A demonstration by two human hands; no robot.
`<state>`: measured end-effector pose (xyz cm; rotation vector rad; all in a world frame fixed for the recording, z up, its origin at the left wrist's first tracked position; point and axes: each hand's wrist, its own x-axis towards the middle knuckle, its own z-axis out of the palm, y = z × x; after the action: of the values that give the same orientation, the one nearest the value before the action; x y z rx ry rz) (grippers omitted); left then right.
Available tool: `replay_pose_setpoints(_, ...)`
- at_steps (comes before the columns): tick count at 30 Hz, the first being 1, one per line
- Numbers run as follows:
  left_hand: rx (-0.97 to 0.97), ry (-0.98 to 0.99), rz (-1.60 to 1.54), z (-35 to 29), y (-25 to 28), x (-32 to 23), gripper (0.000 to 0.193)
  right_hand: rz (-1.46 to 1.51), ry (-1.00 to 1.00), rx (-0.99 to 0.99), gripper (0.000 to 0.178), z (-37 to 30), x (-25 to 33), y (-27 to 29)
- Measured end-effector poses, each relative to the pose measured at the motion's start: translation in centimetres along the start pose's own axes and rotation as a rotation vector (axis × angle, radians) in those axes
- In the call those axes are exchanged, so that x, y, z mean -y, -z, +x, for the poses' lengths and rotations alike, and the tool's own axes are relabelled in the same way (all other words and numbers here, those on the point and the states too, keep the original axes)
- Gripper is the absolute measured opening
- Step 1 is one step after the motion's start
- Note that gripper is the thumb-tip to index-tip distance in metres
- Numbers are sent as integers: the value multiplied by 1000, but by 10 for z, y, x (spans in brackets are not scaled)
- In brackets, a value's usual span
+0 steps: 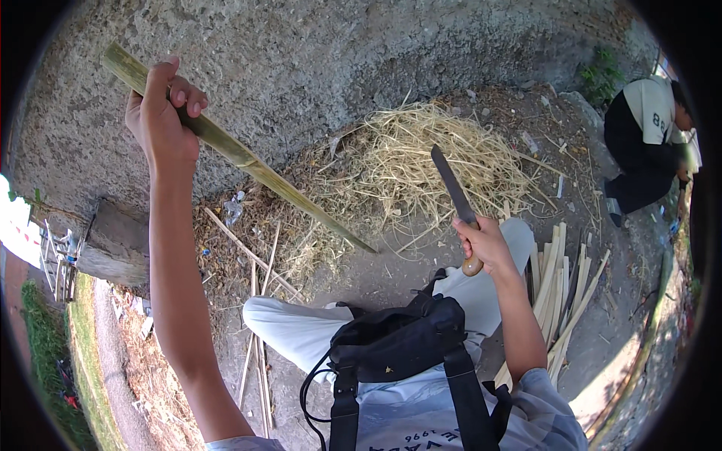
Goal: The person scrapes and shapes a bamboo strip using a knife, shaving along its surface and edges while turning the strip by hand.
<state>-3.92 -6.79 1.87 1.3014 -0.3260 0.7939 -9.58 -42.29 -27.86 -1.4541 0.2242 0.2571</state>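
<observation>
My left hand, raised at the upper left, is closed round the upper part of a long greenish bamboo strip. The strip slants down to the right, and its lower end comes to the ground in front of my legs. In my right hand is a knife with a long dark blade and a wooden handle. Its blade points up and away, apart from the bamboo. Beyond the knife tip lies a heap of thin pale shavings.
A rough grey wall rises behind the heap. Split bamboo strips lie by my right leg, and several thin strips lie on my left. A black bag rests at my waist. Another person sits at the far right.
</observation>
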Motion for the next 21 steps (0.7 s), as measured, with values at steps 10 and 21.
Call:
replay_pose_setpoints(10,317,36,-165,9,24,-13,13,48,-86,-52,27,1,-22,9)
replay_pose_setpoints(21,283,-323,-560,-33,196,-162,26,214,-128,-36,27,29,-64,-30)
